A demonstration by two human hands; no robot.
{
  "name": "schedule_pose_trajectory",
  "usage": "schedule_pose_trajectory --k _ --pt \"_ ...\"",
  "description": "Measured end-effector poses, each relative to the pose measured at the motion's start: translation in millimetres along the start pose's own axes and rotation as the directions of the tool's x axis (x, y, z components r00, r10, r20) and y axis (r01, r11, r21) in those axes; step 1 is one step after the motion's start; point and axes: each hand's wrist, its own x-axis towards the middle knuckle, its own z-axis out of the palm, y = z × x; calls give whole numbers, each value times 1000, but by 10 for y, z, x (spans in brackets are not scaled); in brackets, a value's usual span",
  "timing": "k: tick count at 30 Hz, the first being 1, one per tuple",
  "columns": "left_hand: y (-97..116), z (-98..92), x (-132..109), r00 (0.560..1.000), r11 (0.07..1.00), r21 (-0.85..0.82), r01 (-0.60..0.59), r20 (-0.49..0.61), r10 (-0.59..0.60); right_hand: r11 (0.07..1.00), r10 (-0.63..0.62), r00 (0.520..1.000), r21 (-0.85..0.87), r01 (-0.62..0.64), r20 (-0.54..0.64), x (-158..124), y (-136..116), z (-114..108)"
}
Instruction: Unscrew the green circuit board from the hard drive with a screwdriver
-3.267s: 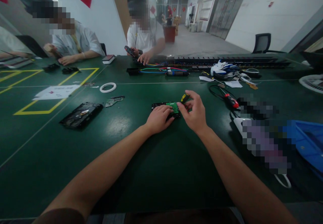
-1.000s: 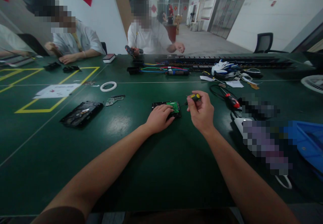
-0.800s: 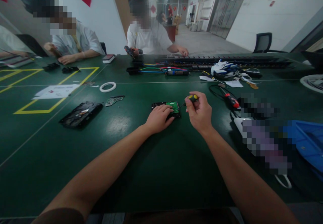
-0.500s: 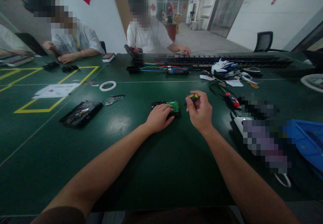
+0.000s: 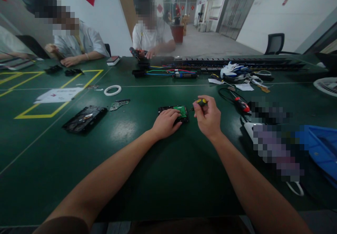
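Observation:
A hard drive [image 5: 183, 111] with a green circuit board on top lies on the dark green table in front of me. My left hand [image 5: 166, 122] grips it from the near left, fingers across its top and thumb along the near edge. In my right hand [image 5: 208, 116], closed around the handle, is a yellow and black screwdriver [image 5: 201, 102]. Its thin shaft points left and down to the drive's right side; whether the tip touches a screw is too small to tell. To the left sits a black opened drive casing [image 5: 85, 118], beside a loose circuit board [image 5: 119, 104].
A white ring [image 5: 112, 90] and a paper sheet [image 5: 58, 95] lie at left. On the right are a red and black screwdriver [image 5: 241, 104], a blue bin [image 5: 322, 148] and white gloves [image 5: 232, 70]. Colored wires [image 5: 163, 72] stretch across the back, where co-workers sit.
My hands, the screwdriver and the drive look almost unchanged. The co-worker opposite has drawn a hand back from the long black strips toward the tool in front of them.

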Motion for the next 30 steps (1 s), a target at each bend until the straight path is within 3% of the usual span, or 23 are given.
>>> schedule_pose_trajectory --k 30 --pt "-4 11 2 1000 1000 12 1 3 -1 1000 -1 1000 17 1 0 -4 5 5"
